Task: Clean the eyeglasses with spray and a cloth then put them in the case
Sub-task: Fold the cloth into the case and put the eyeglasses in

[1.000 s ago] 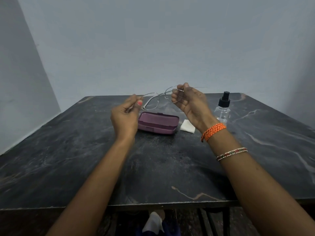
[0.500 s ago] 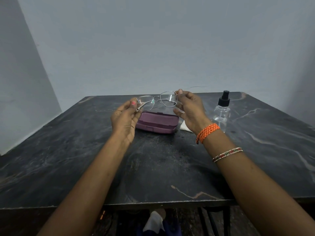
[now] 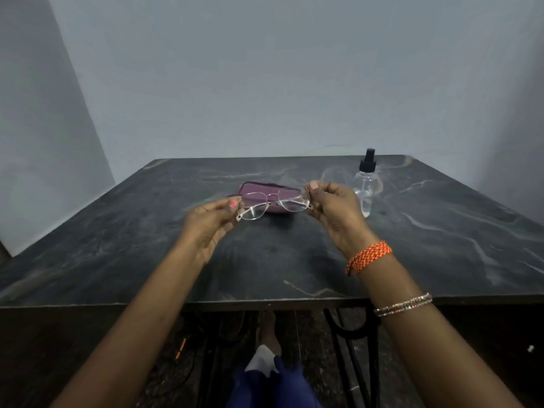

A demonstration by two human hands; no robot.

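**Technician:** Report the support surface.

**Inspector:** Dark, pale-veined worktop [image 3: 117, 245], set against a grey wall. All task items are at its centre and far right.

**Technician:** Hand status?

**Inspector:** Both are raised over the worktop centre. The left hand [image 3: 210, 222] has thumb and fingers [image 3: 232, 204] closed in a pinch on the left end of the frame. The right hand [image 3: 335, 213] has thumb and fingers [image 3: 314, 185] clamped on the right end.

**Technician:** Case location?

**Inspector:** The purple case [image 3: 259, 191] lies flat on the worktop behind the hands. Part of it is seen through the lenses.

**Technician:** Spray?

**Inspector:** The clear spray bottle [image 3: 365, 189] with a black pump top stands upright, right of the case and just beyond the right hand.

**Technician:** Task item position?

**Inspector:** The eyeglasses [image 3: 275, 203], thin metal frame, are suspended between the two hands, clear of the worktop, in front of the case. The left lens sits lower than the right.

**Technician:** Minor items?

**Inspector:** Right forearm only: an orange woven wristband [image 3: 369, 257] and thin beaded bangles [image 3: 403, 304].
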